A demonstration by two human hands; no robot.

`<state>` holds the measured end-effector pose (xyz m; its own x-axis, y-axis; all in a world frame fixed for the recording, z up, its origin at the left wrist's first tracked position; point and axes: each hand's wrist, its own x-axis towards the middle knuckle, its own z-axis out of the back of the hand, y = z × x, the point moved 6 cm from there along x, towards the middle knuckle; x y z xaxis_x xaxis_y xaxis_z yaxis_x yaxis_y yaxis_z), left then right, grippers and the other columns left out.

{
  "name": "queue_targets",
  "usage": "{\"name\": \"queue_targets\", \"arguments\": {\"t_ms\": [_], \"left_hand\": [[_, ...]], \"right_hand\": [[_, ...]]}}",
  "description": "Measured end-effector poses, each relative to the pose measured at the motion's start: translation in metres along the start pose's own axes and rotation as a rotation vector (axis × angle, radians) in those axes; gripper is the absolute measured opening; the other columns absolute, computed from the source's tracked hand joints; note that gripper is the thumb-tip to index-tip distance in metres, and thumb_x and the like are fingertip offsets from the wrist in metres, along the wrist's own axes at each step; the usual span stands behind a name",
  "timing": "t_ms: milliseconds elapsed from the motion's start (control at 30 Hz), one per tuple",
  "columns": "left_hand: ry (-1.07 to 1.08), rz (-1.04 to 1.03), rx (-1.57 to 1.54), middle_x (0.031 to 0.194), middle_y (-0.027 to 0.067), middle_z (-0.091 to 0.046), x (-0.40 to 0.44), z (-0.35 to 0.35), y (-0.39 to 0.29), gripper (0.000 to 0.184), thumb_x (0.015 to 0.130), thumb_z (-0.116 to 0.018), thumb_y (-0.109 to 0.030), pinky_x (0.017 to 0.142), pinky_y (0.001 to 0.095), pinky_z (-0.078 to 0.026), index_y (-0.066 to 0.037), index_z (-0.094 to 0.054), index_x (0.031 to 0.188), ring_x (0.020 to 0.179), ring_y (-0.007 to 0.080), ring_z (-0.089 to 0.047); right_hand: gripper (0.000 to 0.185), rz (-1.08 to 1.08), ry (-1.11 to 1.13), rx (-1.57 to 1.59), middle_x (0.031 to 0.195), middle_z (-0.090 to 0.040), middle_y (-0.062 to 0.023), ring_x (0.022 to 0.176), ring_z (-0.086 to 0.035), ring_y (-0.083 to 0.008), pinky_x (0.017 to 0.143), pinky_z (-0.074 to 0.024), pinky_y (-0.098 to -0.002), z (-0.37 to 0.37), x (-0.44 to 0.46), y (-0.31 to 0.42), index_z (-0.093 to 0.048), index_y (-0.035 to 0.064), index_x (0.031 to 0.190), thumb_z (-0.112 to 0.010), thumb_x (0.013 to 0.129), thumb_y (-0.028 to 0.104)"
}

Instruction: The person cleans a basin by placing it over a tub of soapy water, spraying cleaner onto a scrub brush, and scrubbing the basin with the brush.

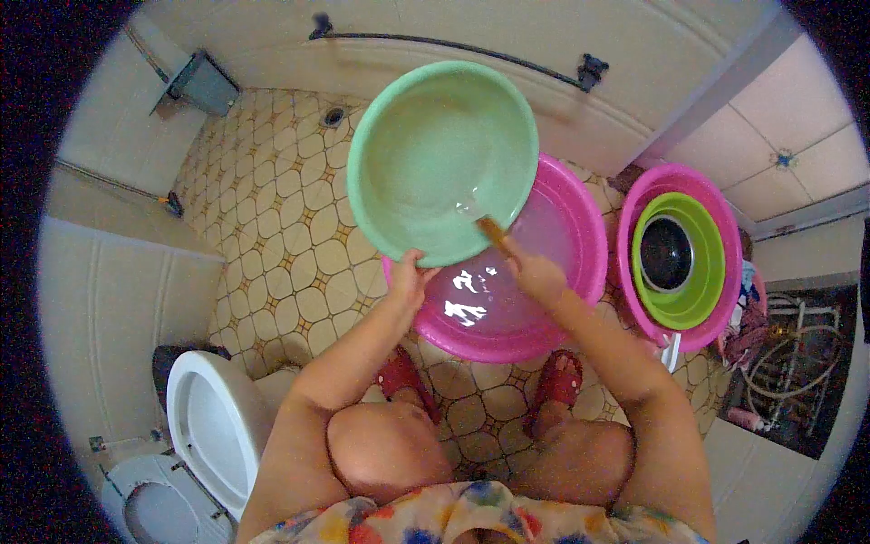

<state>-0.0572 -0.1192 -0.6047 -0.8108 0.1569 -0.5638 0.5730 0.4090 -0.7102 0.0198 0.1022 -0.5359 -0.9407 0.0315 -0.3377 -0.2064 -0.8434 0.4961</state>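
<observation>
A large pale green basin (435, 154) is tilted above a pink basin (594, 263), its inside facing me. My left hand (412, 283) grips the green basin's near rim, fingers closed on it. In my right hand (541, 276) is a brown, wooden-looking scrubbing brush (494, 234), held against or just over the green basin's lower right inside. The brush's bristles are hidden. A small wet gleam shows beside it. Cloudy water (489, 299) with bright reflections fills the pink basin, which stands on the floor between my feet and the wall.
On the right, a second pink basin (630, 204) holds a lime green basin (711, 299) with a dark-centred round vessel (666, 254) inside. Clothes (748, 317) lie beside it. A toilet (213, 426) stands at lower left, a grey bin (207, 83) at upper left. A floor drain (334, 117) lies beyond.
</observation>
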Motion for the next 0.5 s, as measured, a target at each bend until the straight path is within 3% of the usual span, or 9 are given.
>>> {"name": "queue_targets", "arguments": {"t_ms": [100,200,300,400,433,500], "left_hand": [[-0.040,-0.043,0.066,0.115,0.0102,-0.049,-0.023,-0.020,-0.016,0.049,0.077,-0.049,-0.010,0.079,0.0400,-0.050,-0.006,-0.035,0.124,0.098,0.0261,-0.054],[-0.053,-0.008,0.058,0.115,0.0100,-0.049,-0.009,-0.008,-0.005,0.049,0.077,-0.048,-0.009,0.079,0.0385,-0.050,-0.006,-0.035,0.123,0.097,0.0258,-0.054],[-0.024,-0.012,0.079,0.123,0.0114,-0.042,-0.010,-0.010,-0.005,0.051,0.080,-0.050,-0.015,0.081,0.0400,-0.048,-0.007,-0.031,0.127,0.110,0.0276,-0.045],[0.006,0.048,0.043,0.124,0.0115,-0.041,0.003,0.005,0.006,0.052,0.080,-0.049,-0.015,0.082,0.0414,-0.047,-0.008,-0.030,0.127,0.111,0.0280,-0.044],[0.006,0.033,0.057,0.124,0.0114,-0.041,-0.001,0.002,0.003,0.052,0.079,-0.049,-0.014,0.082,0.0416,-0.047,-0.007,-0.030,0.127,0.111,0.0280,-0.045],[0.004,0.003,0.083,0.124,0.0112,-0.041,-0.013,-0.006,-0.006,0.053,0.079,-0.049,-0.014,0.083,0.0419,-0.047,-0.007,-0.030,0.127,0.111,0.0279,-0.045]], "right_hand": [[0.047,-0.126,-0.193,-0.249,0.086,-0.060,-0.0220,0.076,-0.061,-0.0336,0.062,-0.0475,-0.0477,0.017,0.017,-0.033,-0.034,0.0235,0.132,-0.045,0.087,0.030],[0.046,-0.048,-0.034,-0.080,0.087,-0.060,-0.0223,0.076,-0.060,-0.0348,0.065,-0.0475,-0.0466,0.006,0.003,-0.004,-0.035,0.0256,0.131,-0.046,0.086,0.028],[0.046,0.152,-0.041,0.085,0.089,-0.060,-0.0217,0.075,-0.060,-0.0363,0.068,-0.0472,-0.0447,-0.043,-0.003,0.021,-0.038,0.0267,0.130,-0.047,0.085,0.026],[0.045,0.064,0.032,0.241,0.095,-0.059,-0.0210,0.077,-0.059,-0.0371,0.070,-0.0469,-0.0431,-0.023,-0.011,0.020,-0.040,0.0249,0.129,-0.047,0.085,0.025],[0.053,0.073,-0.002,0.027,0.096,-0.059,-0.0250,0.086,-0.060,-0.0378,0.075,-0.0468,-0.0504,-0.044,0.011,-0.018,-0.021,0.0350,0.136,-0.042,0.087,0.028],[0.055,-0.087,-0.022,-0.110,0.095,-0.059,-0.0261,0.085,-0.060,-0.0383,0.074,-0.0472,-0.0500,0.000,0.021,-0.042,-0.020,0.0341,0.136,-0.044,0.086,0.027]]}}
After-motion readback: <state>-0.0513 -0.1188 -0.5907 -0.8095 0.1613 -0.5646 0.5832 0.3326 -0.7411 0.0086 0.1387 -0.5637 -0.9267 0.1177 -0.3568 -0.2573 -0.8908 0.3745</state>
